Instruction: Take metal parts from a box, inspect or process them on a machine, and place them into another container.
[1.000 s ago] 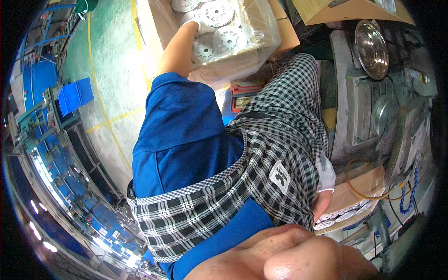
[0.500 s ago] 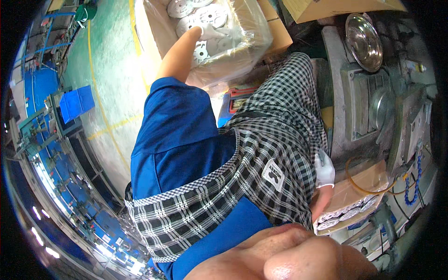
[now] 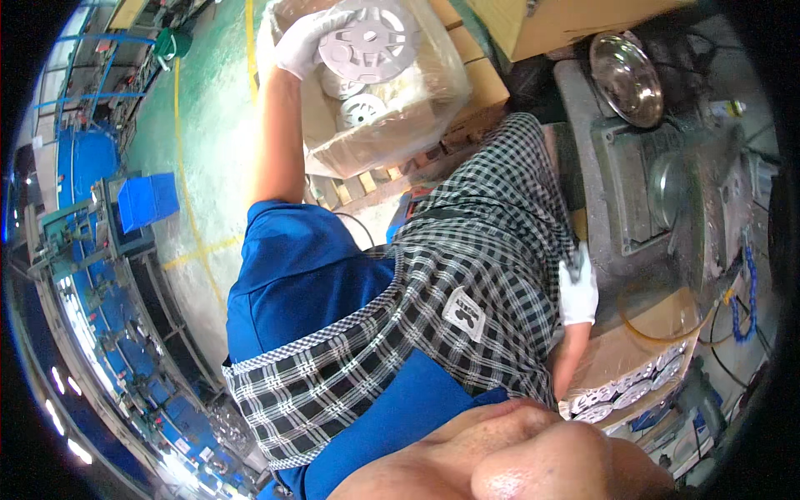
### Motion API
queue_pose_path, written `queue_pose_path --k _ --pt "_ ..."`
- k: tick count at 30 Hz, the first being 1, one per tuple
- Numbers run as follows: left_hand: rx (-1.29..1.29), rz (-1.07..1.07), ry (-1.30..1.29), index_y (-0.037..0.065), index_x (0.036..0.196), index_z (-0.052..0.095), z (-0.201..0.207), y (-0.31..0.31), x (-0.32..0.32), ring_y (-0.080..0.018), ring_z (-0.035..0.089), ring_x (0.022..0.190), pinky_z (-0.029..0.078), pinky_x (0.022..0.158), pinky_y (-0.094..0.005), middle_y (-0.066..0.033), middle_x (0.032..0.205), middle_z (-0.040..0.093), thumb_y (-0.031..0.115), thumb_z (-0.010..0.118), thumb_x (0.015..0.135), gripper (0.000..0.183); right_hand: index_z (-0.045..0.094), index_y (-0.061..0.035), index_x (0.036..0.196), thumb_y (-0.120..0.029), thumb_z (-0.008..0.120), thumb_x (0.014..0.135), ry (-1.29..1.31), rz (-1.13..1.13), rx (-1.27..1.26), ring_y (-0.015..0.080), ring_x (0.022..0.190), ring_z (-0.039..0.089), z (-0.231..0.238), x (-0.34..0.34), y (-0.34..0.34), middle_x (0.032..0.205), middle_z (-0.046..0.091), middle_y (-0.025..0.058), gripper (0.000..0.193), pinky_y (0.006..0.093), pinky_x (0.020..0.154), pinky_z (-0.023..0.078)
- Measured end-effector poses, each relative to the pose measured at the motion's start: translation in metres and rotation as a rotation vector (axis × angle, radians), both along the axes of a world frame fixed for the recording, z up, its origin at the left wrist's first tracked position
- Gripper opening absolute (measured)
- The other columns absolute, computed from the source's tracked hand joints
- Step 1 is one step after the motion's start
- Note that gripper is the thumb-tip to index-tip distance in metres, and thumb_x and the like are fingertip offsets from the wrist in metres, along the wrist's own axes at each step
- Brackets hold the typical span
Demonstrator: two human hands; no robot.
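A pale, wheel-like disc (image 3: pixel 369 52) is held above the plastic-lined cardboard box (image 3: pixel 392 125) by the gloved left hand (image 3: pixel 302 46), whose fingers are clamped on its left edge, while more discs (image 3: pixel 362 110) are seen inside below. The gloved right hand (image 3: pixel 577 293) is held low beside the checked apron (image 3: pixel 467 242), near a second box (image 3: pixel 654 329) of discs; whether its fingers are together or apart cannot be told.
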State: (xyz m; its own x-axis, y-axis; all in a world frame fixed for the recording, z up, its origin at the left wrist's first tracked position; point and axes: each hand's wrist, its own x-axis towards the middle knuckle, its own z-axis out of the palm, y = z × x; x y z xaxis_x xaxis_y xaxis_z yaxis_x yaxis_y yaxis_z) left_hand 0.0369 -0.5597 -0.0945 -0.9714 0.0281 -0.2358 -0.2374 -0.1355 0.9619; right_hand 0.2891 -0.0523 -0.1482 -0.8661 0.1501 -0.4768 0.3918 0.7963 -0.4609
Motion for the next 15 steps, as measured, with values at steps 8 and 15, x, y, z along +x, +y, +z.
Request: queue_pose_path --k 8,15 --pt "-0.003 -0.652 0.205 -0.002 0.111 0.059 -0.001 0.232 0.008 -0.0134 0.061 0.089 0.05 0.078 -0.027 -0.0075 0.102 0.064 0.017 0.059 0.087 0.031 0.052 -0.0126 0.119 -0.033 0.072 0.066 0.992 0.308 0.372 0.0361 0.114 0.045 0.052 -0.069 -0.037 0.126 0.045 0.0166 0.061 0.0481 0.094 0.038" --pt "-0.249 -0.927 0.086 -0.001 0.1 0.062 0.045 0.372 0.067 -0.0096 0.06 0.069 0.043 0.049 -0.0186 -0.0093 0.089 0.065 0.038 0.056 0.09 0.041 0.053 -0.0017 0.121 -0.015 0.055 0.086 0.959 -0.248 -0.031 0.0266 0.105 0.056 0.032 -0.039 0.0 0.12 0.055 0.0173 0.037 0.0365 0.092 0.045"
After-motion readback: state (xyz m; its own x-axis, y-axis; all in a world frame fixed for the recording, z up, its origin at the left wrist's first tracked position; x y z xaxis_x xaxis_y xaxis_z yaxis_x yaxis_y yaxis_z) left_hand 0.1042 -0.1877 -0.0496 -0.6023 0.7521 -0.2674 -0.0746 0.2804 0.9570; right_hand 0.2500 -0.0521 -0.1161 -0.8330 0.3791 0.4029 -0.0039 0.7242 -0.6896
